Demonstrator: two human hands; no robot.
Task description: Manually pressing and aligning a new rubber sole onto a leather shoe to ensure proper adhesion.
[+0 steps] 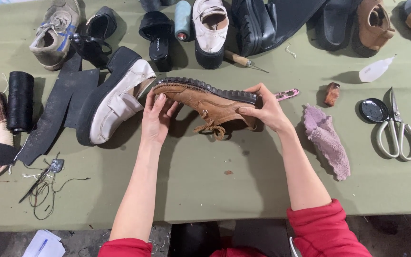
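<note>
I hold a brown leather shoe [200, 101] with a dark ridged sole on its side above the green table [205, 190], sole turned away from me. My left hand [157, 116] grips the toe end, fingers spread along the upper. At the heel end, my right hand [265, 110] clasps the shoe, thumb on the leather. The brown laces dangle below the shoe.
A white platform shoe [115, 97] lies left of my hands beside black rubber sheets [55, 116] and a black thread spool [20, 101]. To the right lie a pink cloth [327, 140], scissors [398, 128], a black lid [373, 110] and a glue bottle [376, 70]. An awl [243, 60] and several shoes line the far edge.
</note>
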